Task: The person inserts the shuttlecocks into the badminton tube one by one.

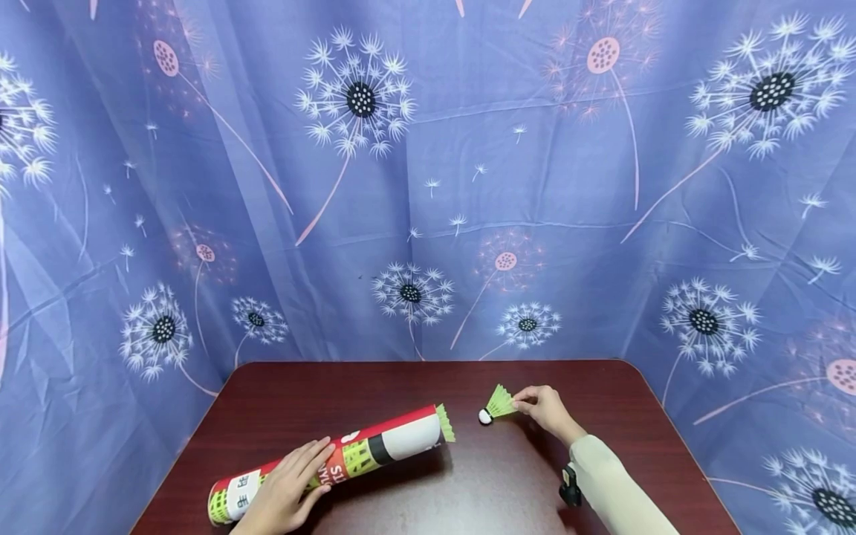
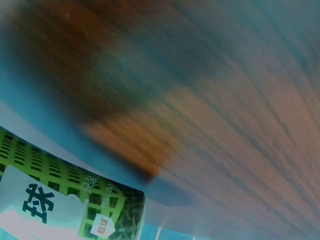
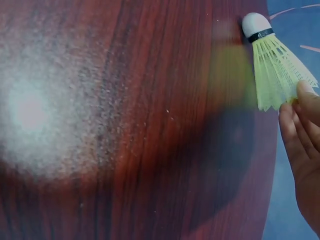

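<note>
My left hand (image 1: 289,487) grips a printed shuttlecock tube (image 1: 408,435), fingers across its top and thumb along its near side. The tube slants up to the right, and a yellow-green skirt edge (image 1: 444,423) pokes out of its right end. In the left wrist view, the tube's other end (image 2: 75,195) shows mesh print and a white label. To the right, my right hand (image 1: 545,410) pinches a yellow-green shuttlecock (image 1: 498,404) by the skirt's edge, between thumb and fingers. Its white cork (image 3: 256,24), ringed by a black band, points left and down in the head view.
Both hands are over a dark red wood-grain table (image 1: 535,483) with rounded far corners. A blue curtain (image 1: 428,186) with a dandelion print hangs behind it and at both sides. A small black device (image 1: 570,487) is strapped at my right wrist.
</note>
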The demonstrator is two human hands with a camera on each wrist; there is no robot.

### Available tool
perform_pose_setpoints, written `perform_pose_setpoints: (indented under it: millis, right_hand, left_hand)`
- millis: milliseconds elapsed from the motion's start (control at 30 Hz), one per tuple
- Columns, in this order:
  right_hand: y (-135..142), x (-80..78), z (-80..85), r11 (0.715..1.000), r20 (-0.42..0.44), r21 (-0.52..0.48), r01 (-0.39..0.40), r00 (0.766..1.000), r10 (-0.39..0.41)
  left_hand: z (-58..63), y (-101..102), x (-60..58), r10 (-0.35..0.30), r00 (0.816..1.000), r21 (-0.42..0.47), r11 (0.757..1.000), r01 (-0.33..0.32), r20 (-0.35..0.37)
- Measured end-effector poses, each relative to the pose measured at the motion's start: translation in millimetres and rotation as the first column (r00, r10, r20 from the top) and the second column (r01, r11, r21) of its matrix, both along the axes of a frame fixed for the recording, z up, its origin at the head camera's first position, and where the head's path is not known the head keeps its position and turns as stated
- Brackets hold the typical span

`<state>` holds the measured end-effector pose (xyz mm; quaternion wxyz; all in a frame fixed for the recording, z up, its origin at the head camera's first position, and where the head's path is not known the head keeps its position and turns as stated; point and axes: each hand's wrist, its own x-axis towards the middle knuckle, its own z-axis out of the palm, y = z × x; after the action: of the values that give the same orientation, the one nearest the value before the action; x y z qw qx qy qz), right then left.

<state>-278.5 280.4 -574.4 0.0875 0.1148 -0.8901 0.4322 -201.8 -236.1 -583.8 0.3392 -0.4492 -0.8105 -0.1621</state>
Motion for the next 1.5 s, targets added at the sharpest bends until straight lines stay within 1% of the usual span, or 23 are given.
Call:
perform_pose_setpoints:
  millis: [133, 300, 433, 533, 633, 767, 900, 967, 1067, 1167, 1333, 1400, 1500]
  right_hand:
    - [-3, 4.2, 1.9, 0.999, -0.007, -0.039, 0.021, 1.000, -0.021]
    - [-10, 13.0, 4.1, 0.991, -0.001, -0.121, 0.062, 0.998, -0.063]
    - [-19, 20.9, 6.0, 0.970, -0.004, -0.226, 0.087, 0.996, -0.090]
    - [-27, 27.2, 7.5, 0.952, -0.030, -0.291, 0.093, 0.994, -0.106]
    - [-35, 33.6, 8.8, 0.943, -0.071, -0.327, 0.056, 0.994, -0.084]
    - [-46, 41.3, 10.9, 0.945, -0.122, -0.328, -0.019, 0.992, -0.022]
    - [-59, 48.6, 16.2, 0.952, -0.204, -0.290, -0.093, 0.978, 0.034]
    - [-67, 55.0, 24.2, 0.951, -0.241, -0.280, -0.127, 0.969, 0.059]
    - [-78, 64.5, 36.3, 0.948, -0.263, -0.283, -0.146, 0.962, 0.070]
    - [-88, 71.8, 45.9, 0.943, -0.264, -0.293, -0.157, 0.961, 0.078]
    - [-98, 74.9, 49.7, 0.935, -0.294, -0.303, -0.187, 0.951, 0.095]
    - [-101, 74.8, 49.0, 0.932, -0.318, -0.299, -0.203, 0.942, 0.102]
    - [-105, 75.9, 48.0, 0.929, -0.357, -0.280, -0.243, 0.924, 0.134]
  left_hand:
    - [0.9, 1, -0.5, -0.002, 1.000, 0.007, 1.000, 0.002, -0.006]
    - [-0.3, 2, 1.0, 0.002, 1.000, -0.001, 1.000, -0.002, 0.009]
    - [0.4, 2, 0.9, 0.000, 1.000, 0.001, 1.000, 0.000, 0.015]
    - [1.9, 2, 0.2, -0.003, 1.000, 0.013, 1.000, 0.002, 0.014]
    - [2.9, 2, 0.0, -0.002, 1.000, 0.019, 1.000, 0.002, 0.011]
    - [2.6, 2, 0.6, 0.000, 1.000, 0.017, 1.000, 0.000, 0.008]
    - [2.6, 3, 0.7, 0.003, 1.000, 0.015, 1.000, -0.003, 0.007]
    - [2.9, 4, 0.5, 0.003, 1.000, 0.018, 1.000, -0.003, 0.005]
    - [3.7, 7, -0.3, -0.002, 1.000, 0.024, 1.000, 0.002, -0.003]
    - [3.7, 10, -1.7, -0.015, 1.000, 0.029, 0.999, 0.015, -0.015]
    - [3.4, 14, -4.9, -0.026, 0.999, 0.036, 0.999, 0.027, -0.036]
    - [3.3, 15, -5.3, -0.026, 0.999, 0.035, 0.999, 0.027, -0.035]
    - [3.0, 16, -4.3, -0.028, 0.999, 0.030, 0.999, 0.028, -0.030]
